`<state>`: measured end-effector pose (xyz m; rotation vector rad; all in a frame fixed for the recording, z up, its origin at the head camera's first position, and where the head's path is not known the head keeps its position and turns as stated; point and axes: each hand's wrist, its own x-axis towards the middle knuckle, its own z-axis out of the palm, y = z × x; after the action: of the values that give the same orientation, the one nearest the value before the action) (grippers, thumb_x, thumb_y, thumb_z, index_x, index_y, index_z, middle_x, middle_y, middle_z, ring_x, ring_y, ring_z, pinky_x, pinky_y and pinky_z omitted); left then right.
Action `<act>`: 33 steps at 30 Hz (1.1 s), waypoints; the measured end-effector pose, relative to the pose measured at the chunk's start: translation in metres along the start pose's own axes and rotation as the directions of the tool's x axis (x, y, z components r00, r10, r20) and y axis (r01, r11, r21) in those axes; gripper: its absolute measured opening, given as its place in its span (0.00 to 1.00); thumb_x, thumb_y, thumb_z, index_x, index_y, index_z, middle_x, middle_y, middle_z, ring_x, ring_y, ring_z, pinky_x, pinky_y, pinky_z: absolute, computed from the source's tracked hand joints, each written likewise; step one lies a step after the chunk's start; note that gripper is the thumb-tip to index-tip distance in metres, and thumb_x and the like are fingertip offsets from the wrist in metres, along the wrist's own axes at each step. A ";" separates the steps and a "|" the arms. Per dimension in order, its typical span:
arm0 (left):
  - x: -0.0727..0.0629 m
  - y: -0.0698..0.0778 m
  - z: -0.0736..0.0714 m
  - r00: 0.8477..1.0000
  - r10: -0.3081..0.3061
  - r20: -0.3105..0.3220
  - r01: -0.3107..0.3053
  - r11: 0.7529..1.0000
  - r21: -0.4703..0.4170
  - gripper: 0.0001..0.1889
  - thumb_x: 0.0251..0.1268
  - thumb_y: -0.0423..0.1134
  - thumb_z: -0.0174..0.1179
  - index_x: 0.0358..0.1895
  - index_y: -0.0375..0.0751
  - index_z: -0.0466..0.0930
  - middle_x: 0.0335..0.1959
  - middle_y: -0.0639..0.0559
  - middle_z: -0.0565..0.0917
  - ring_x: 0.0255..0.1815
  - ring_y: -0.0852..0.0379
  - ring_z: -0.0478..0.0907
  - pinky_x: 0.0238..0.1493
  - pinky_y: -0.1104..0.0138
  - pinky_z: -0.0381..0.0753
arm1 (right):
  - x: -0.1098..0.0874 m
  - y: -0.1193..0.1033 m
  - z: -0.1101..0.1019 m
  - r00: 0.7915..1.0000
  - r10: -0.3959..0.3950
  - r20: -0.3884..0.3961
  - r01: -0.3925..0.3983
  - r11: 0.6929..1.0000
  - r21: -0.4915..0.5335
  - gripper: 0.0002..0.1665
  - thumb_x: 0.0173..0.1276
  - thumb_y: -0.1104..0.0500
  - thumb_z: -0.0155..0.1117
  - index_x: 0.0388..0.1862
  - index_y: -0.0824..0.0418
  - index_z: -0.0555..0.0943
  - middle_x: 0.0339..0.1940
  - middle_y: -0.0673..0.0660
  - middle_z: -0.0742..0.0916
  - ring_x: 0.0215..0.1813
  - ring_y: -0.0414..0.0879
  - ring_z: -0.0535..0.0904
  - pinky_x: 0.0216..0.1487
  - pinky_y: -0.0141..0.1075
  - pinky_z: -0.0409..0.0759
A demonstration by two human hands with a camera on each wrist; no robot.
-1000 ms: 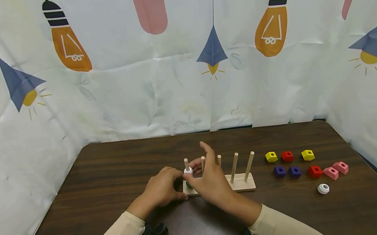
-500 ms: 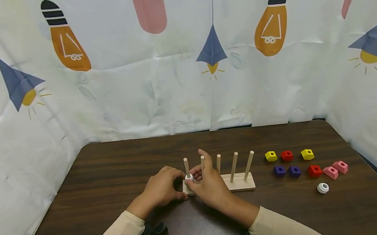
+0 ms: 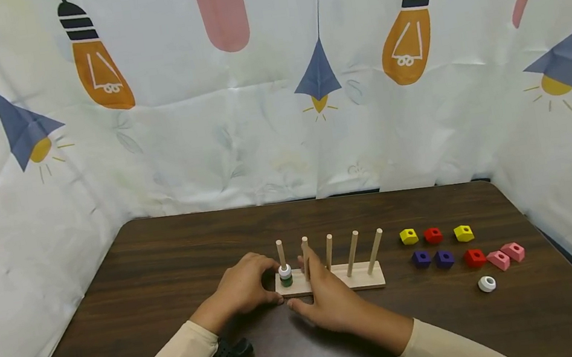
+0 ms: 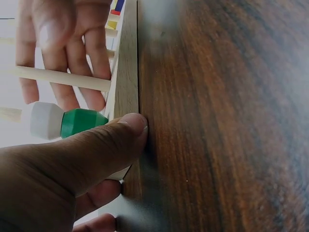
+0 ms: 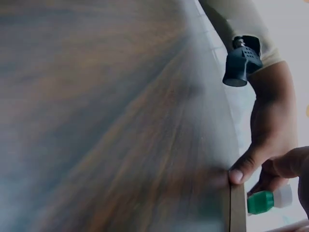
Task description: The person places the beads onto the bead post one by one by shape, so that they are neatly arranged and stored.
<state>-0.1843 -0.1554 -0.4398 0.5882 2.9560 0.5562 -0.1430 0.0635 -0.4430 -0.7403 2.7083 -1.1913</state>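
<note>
A wooden peg board (image 3: 362, 279) with several upright pegs lies on the table. Its leftmost peg carries a green bead (image 4: 78, 123) at the bottom and a white bead (image 3: 285, 272) on top of it. My left hand (image 3: 247, 283) grips the left end of the base, thumb along the front edge and fingers curled behind. Held off the beads, my right hand (image 3: 332, 301) has its fingers extended beside the second peg and its thumb apart. In the left wrist view the right fingers (image 4: 54, 63) show behind that peg, holding nothing.
Right of the board lie loose beads: yellow (image 3: 409, 237), red (image 3: 475, 258), blue (image 3: 444, 259) and pink (image 3: 499, 260) ones. A single white bead (image 3: 487, 284) sits nearer the front. A patterned cloth (image 3: 238, 148) hangs behind the brown table (image 3: 174, 243).
The white bead has slid down the leftmost peg onto the green one. My right hand has let go of it and drawn back to the right. My left hand stays put.
</note>
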 end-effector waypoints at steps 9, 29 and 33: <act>0.000 0.000 -0.001 1.000 0.001 -0.008 -0.001 1.000 0.014 0.27 0.43 0.53 0.84 0.50 0.58 0.86 0.54 0.56 0.83 0.61 0.52 0.75 0.49 0.44 0.79 | -0.028 0.011 -0.018 0.992 -0.033 0.121 0.051 0.987 -0.150 0.59 0.69 0.48 0.71 0.84 0.65 0.45 0.76 0.64 0.71 0.74 0.57 0.68 0.69 0.53 0.69; -0.001 -0.001 0.002 1.000 0.008 -0.011 -0.008 1.000 0.001 0.27 0.43 0.52 0.84 0.49 0.57 0.86 0.52 0.57 0.83 0.61 0.52 0.75 0.48 0.44 0.78 | -0.083 0.067 -0.077 0.981 -0.185 0.064 0.196 0.931 -0.307 0.34 0.70 0.53 0.72 0.71 0.58 0.73 0.66 0.55 0.81 0.67 0.51 0.77 0.62 0.51 0.76; -0.001 0.001 0.000 1.000 0.023 -0.019 -0.023 1.000 -0.012 0.27 0.42 0.52 0.84 0.49 0.56 0.86 0.49 0.59 0.84 0.57 0.54 0.76 0.45 0.44 0.78 | -0.091 0.079 -0.090 0.988 -0.153 0.038 0.157 0.930 -0.333 0.33 0.69 0.52 0.73 0.70 0.57 0.74 0.64 0.54 0.82 0.65 0.51 0.79 0.60 0.50 0.78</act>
<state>-0.1831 -0.1553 -0.4397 0.6202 2.9645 0.5840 -0.1185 0.2120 -0.4472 -1.0134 2.9254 -0.7481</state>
